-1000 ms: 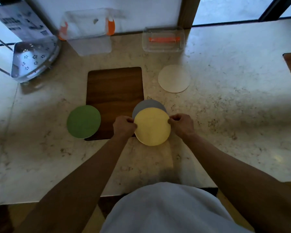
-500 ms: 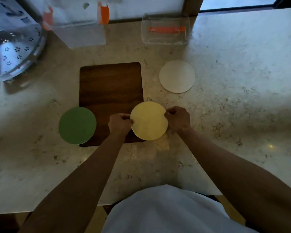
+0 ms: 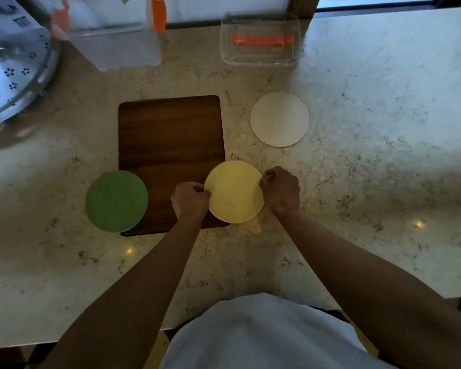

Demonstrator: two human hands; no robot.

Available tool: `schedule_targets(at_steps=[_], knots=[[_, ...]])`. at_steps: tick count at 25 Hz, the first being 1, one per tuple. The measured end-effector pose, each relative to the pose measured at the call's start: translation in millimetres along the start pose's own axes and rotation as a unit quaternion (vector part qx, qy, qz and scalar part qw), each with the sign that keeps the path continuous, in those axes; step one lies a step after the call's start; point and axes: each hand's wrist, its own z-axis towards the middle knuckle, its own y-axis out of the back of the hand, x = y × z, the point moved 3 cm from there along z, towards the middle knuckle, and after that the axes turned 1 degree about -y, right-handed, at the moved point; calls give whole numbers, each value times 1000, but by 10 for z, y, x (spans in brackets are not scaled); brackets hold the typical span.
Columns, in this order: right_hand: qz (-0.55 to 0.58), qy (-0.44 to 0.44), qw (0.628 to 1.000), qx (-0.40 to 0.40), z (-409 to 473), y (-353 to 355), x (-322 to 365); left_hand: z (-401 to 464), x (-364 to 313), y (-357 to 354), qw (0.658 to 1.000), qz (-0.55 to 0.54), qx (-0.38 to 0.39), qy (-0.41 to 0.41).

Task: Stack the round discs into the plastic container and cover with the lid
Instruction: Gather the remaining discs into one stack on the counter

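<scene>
A yellow disc (image 3: 234, 191) lies at the near right corner of the wooden board (image 3: 169, 145). My left hand (image 3: 190, 201) pinches its left edge and my right hand (image 3: 281, 190) pinches its right edge. The grey disc seen earlier is hidden beneath the yellow one. A green disc (image 3: 116, 201) rests at the board's near left corner. A white disc (image 3: 279, 119) lies flat on the counter to the right of the board. At the back stand a clear plastic container (image 3: 260, 39) with an orange bar and a larger clear container (image 3: 112, 30) with orange clips.
A perforated metal colander (image 3: 14, 73) leans at the far left. The marble counter (image 3: 383, 155) stretches to the right; its near edge runs just in front of my body. A dark window frame borders the back right.
The yellow disc has slid over the grey disc, which showed behind it a second ago and is now covered. Both hands kept their grip on its edges. The camera tilted closer.
</scene>
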Motion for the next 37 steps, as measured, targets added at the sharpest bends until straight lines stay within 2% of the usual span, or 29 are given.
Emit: schedule_targets(at_steps=[9, 14, 20, 24, 31, 37], knots=[[-31, -39, 999, 22, 10, 5, 36, 3, -33, -25, 1000, -3, -18, 17], [-35, -54, 994, 91, 105, -12, 61, 121, 3, -26, 995, -69, 44, 51], [-37, -41, 994, 99, 140, 51, 60, 157, -47, 13, 978, -156, 111, 87], [23, -12, 993, 115, 135, 91, 18, 163, -129, 38, 971, -190, 115, 87], [117, -11, 992, 44, 471, 438, 35, 356, -787, -31, 970, -191, 148, 28], [114, 6, 992, -44, 1089, 811, 204, 697, -1609, -271, 967, -181, 178, -40]])
